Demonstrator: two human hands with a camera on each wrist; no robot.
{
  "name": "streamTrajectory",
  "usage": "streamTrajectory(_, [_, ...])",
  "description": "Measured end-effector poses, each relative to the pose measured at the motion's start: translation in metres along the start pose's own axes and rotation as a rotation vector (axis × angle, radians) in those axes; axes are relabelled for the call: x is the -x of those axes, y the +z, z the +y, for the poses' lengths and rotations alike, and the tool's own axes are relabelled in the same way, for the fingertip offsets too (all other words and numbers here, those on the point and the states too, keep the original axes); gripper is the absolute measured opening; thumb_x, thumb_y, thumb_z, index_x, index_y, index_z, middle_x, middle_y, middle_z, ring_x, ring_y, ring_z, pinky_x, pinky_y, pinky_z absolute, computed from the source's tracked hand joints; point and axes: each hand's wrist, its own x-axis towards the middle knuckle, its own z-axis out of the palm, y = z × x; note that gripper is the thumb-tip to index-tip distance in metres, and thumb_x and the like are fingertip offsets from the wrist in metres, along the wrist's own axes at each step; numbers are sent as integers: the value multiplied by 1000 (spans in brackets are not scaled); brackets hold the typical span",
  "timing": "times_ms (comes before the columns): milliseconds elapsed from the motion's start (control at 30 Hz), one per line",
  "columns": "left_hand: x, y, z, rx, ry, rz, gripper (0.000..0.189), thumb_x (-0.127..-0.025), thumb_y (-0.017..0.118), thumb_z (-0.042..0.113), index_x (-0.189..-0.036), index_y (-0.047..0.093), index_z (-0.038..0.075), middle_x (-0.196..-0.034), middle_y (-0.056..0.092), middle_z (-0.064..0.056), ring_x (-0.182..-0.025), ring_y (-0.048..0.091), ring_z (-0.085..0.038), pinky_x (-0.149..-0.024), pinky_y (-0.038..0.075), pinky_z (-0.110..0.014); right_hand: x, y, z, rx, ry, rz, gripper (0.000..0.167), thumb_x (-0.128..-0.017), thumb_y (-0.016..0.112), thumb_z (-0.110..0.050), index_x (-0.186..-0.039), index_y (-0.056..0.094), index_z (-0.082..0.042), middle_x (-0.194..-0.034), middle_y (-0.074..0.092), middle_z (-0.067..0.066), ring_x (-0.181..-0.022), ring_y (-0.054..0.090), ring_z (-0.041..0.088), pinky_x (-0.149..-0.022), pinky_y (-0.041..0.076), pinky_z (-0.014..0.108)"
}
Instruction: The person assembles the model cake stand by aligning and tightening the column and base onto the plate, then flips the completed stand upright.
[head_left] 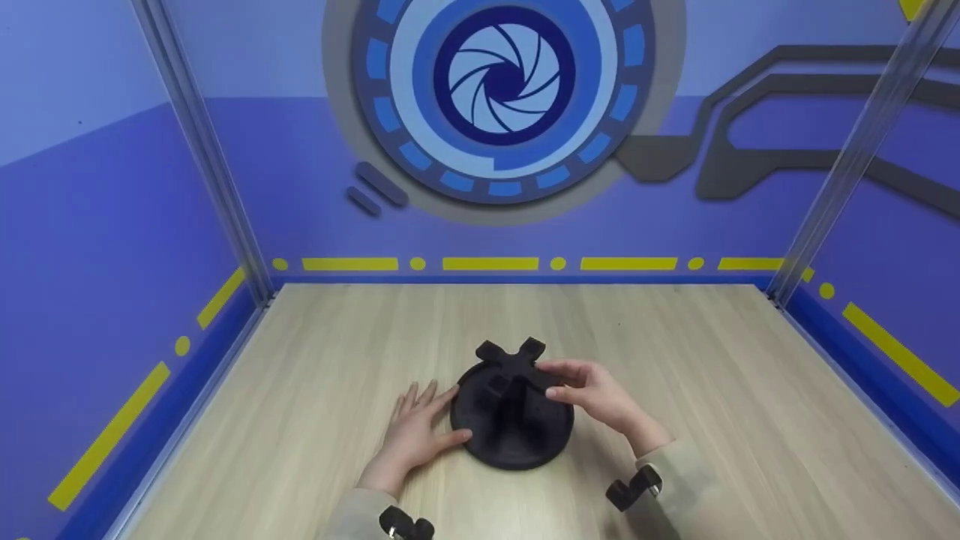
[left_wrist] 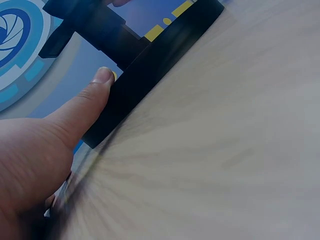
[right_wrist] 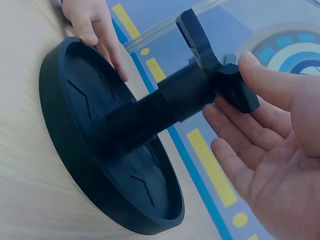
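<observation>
A black round base point(head_left: 517, 459) with a raised rim sits on the table. From its middle rises a thick black post point(right_wrist: 167, 102), topped by a cross-shaped knob point(head_left: 516, 365) with stubby arms. At the base's left side is my left hand point(head_left: 415, 431), its fingers spread and fairly straight; thumb and index finger touch the rim. The right hand point(head_left: 602, 395) holds one arm of the knob between thumb and fingers. In the right wrist view the thumb lies on one side of that arm and the fingers on the other. Part of the post is hidden under the knob in the head view.
The pale wooden table point(head_left: 337, 337) is bounded by a blue printed back wall point(head_left: 285, 180) and side walls. Metal corner posts stand at the left point(head_left: 210, 150) and right point(head_left: 847, 150). Both wrists wear small black devices.
</observation>
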Motion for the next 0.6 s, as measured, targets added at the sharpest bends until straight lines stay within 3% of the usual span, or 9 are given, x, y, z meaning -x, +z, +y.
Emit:
streamTrajectory(233, [0,1,-1,-10,10,4,86,-83,74,64,-154,49,22,-165,35,-24,-156,17,-54,-129,9,-67,3,9,-4,25,-7,61,46,-93,75,-12,-135,63,5,-140,63,26,-116,65,5,-90,55,14])
streamTrajectory(467, [-1,0,-2,-19,21,12,86,-83,74,65,-154,50,22,-164,36,-25,-155,18,-54,-128,11,-67,7,23,-12,28,11,140,48,-91,78,-10,-133,64,8,-135,65,27,-116,69,25,-86,56,14])
streamTrajectory(600, [-1,0,-1,-18,20,14,86,-83,75,64,-153,50,22,-164,36,-25,-155,19,-54,-128,12,-67,10,32,-17,39,8,186,49,-89,79,-10,-132,64,9,-132,67,28,-107,71,22,-83,57,14])
